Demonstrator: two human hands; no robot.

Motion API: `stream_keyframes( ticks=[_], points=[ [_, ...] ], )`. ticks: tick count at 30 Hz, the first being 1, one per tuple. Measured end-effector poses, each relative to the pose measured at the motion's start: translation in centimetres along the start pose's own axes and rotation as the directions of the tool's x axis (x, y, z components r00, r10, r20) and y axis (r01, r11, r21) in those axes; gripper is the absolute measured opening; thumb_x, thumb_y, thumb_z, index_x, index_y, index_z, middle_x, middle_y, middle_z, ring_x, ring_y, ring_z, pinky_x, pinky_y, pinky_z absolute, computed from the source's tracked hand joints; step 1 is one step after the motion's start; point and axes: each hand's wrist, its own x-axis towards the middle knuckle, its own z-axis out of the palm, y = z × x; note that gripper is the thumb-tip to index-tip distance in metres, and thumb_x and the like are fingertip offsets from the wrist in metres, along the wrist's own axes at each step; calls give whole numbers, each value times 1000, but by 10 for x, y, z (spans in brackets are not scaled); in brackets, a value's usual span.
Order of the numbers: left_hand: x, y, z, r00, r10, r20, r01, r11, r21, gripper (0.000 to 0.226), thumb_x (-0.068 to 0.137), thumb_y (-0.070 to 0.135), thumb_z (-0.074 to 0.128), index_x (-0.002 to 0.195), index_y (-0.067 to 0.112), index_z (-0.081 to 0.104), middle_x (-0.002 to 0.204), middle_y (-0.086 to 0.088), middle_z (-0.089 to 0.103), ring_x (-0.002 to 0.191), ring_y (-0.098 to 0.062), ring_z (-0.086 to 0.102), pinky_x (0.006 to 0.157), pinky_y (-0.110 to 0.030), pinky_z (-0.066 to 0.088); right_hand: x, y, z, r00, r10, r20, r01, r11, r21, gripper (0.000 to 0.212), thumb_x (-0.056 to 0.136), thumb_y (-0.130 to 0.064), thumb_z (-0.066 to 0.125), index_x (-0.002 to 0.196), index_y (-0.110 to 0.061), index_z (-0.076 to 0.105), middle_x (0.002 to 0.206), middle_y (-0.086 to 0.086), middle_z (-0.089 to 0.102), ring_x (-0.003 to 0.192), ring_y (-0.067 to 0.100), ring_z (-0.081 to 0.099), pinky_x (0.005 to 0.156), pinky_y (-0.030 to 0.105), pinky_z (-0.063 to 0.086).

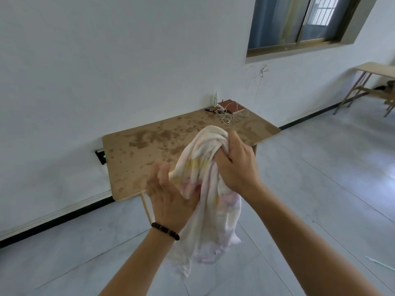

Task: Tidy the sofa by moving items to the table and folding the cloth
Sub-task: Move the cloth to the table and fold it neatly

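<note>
Bunched cloth [205,167], white, faint pastel stains

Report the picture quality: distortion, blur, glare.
Head view: the wide-angle lens tilts the window and slants the wall lines. Head view: the left hand is motion-smeared towards its tips, while the right hand and cloth are sharper. Head view: soft daylight, pale glare on the floor, no hard shadows on the table.

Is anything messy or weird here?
Yes. The table is blotched with dark brown stains. The cloth, bunched in the right hand, hangs crumpled and unfolded, with faded pink and yellow marks. A white cable lies tangled at the table's far corner.
</note>
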Motion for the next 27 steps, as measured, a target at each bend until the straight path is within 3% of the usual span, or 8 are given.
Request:
stream_keyframes(
  ticks=[3, 7, 10, 13, 17, 22, 24, 27],
  points=[
    [16, -28, 32, 996, -60, 62, 59, 998, 31, 54, 75, 36, 66, 114, 7, 44, 115, -20, 51, 102, -34, 51, 88, -43, 45, 39, 6, 9, 998, -32, -55, 34, 999, 23, 17, 92, -16, 51, 82, -13, 39, 68, -5, 52, 61, 14, 49, 58, 25, 40],
    [58, -57, 67, 917, -206, 342, 210, 977, 26, 14, 89, 30, 63, 92, 17, 58, 82, 4, 59, 69, -17, 57, 58, -34, 50, 106, 26, 12, 995, -6, -101, 23, 985, 171, 12, 94, -13, 46, 83, -16, 43, 71, -5, 53, 65, 8, 51, 63, 36, 42],
    [102, -62, 98, 906, -173, 387, 158, 985, 69, 18, 96, 34, 53, 84, 21, 56, 72, 9, 56, 63, -10, 54, 56, -31, 49, 165, 41, 19, 995, -71, -74, 85, 974, 210, 17, 94, -13, 42, 79, -18, 36, 67, -10, 45, 59, 7, 42, 61, 33, 37],
    [164, -70, 121, 909, -305, 283, 279, 952, 129, 24, 98, 31, 46, 81, 15, 50, 60, 4, 55, 51, -13, 51, 48, -25, 42, 230, 64, 28, 987, -139, -83, 149, 981, 127, 8, 97, -19, 39, 92, -15, 43, 83, -4, 54, 74, 18, 51, 67, 37, 42],
    [255, -76, 128, 942, -335, 5, 335, 942, 39, 8, 97, 28, 37, 97, 21, 33, 59, 2, 50, 48, -19, 49, 43, -29, 42, 318, 108, 39, 981, -194, -3, 190, 965, -178, 47, 99, -15, 38, 146, -16, 37, 144, 7, 41, 123, 32, 47, 89, 46, 44],
    [380, -55, 142, 880, -411, -237, 360, 904, -232, 5, 98, 9, 33, 101, 12, 36, 68, 8, 39, 46, 3, 40, 46, -13, 32, 399, 139, 61, 963, -246, 113, 264, 945, -192, 46, 99, -13, 37, 144, -21, 41, 131, 13, 49, 112, 37, 53, 84, 43, 43],
    [412, -51, 144, 904, -265, -335, 235, 964, -127, 8, 97, 12, 31, 102, 15, 37, 65, 9, 39, 47, -1, 41, 47, -16, 29, 427, 139, 70, 964, -263, 43, 266, 957, -114, 43, 99, -14, 37, 141, -21, 43, 127, 14, 50, 105, 39, 55, 79, 42, 42],
    [437, -56, 144, 919, 94, -384, 19, 960, 278, 20, 95, 13, 32, 107, 9, 48, 65, 3, 44, 50, -14, 40, 49, -28, 28, 467, 142, 79, 961, -239, -142, 246, 969, 34, 46, 98, -12, 36, 142, -21, 43, 128, 14, 49, 100, 39, 56, 74, 37, 39]
  ],
)
